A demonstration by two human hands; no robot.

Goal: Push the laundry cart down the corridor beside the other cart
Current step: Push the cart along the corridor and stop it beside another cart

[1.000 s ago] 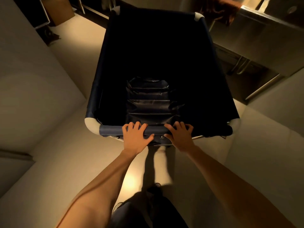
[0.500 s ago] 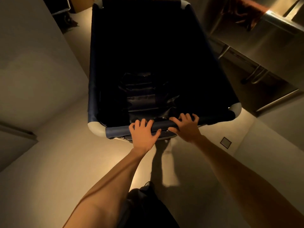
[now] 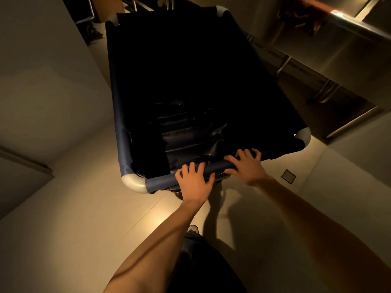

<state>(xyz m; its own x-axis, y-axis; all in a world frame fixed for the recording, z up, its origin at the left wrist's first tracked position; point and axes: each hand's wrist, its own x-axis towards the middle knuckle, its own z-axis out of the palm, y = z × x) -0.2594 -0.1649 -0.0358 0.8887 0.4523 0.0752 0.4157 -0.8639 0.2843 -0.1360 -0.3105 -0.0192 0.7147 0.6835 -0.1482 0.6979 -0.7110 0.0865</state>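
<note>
Laundry cart (image 3: 190, 92) stood directly ahead of the person, its near rail (image 3: 213, 168) under both hands, filling the strip of pale floor (image 3: 84, 208) between the wall (image 3: 42, 81) on its left and a steel counter (image 3: 338, 56) on its right.

The left hand (image 3: 193, 182) was clenched over the near rail a little left of its middle, fingers hooked over the top and thumb spread along the near face. The right hand (image 3: 248, 166) grasped the same rail just to the right of the left hand, fingers curled over into the cart's dark lining.

Compared with a second before, the cart had swung: its near rail, which had lain level across the view, now rose toward the right, and its far end sat further left. The wall on the cart's left had drawn closer, and a small square floor plate (image 3: 288, 176) had come into sight right of the near right corner (image 3: 303, 135). By my reading the cart was rolling forward and being steered left, so the push was under way rather than finished.

The cart's long axis ran from the near rail away and slightly left, its far end pointing toward a metal frame (image 3: 146, 3) beyond it, possibly the other cart; too dark to tell.
</note>
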